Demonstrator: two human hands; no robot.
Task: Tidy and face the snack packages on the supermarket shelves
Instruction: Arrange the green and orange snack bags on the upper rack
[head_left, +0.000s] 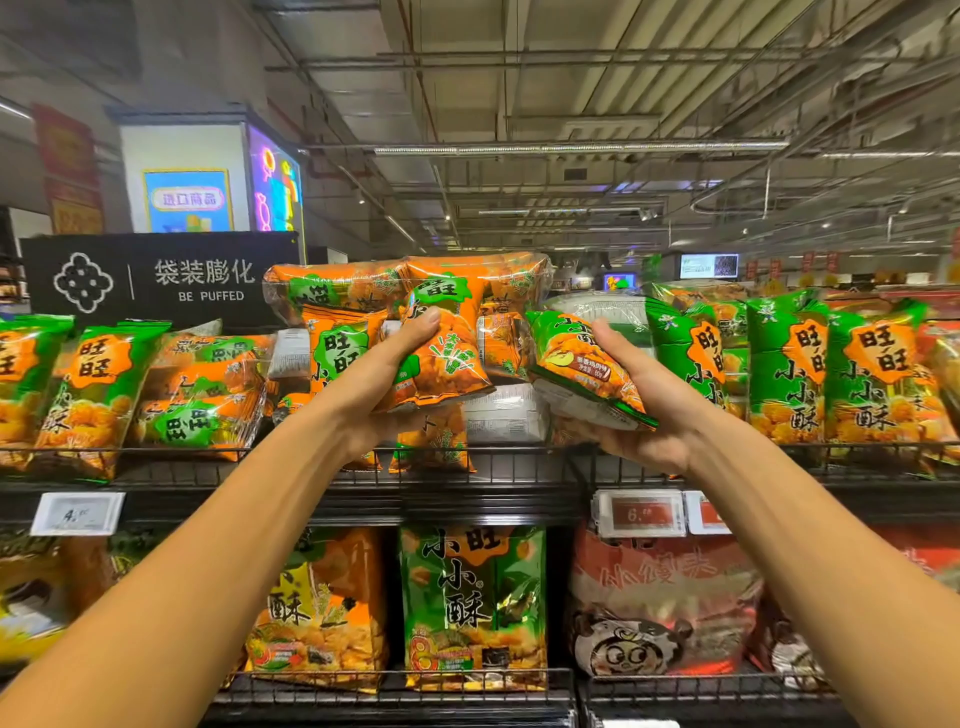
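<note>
An orange snack packet (447, 353) is gripped by the left hand (384, 384), fingers curled round its glossy, crinkled film, just above the top shelf (363, 491). At its 3 o'clock, a green snack packet (584, 366) is clamped in the right hand (654, 410), tilted. Behind both, a heap of orange multipacks (363, 296) is piled; upright green bags (789, 364) stand at 3 o'clock, a black aisle sign (156, 280) at 10 o'clock

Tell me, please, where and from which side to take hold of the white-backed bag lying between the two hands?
Probably grip the white-backed bag by its near edge, coming from the front just over the shelf rail. It lies flat with its back showing and that edge faces outward. Bags are stacked over it, and the left hand and right hand each already hold a pack at its sides.
</note>
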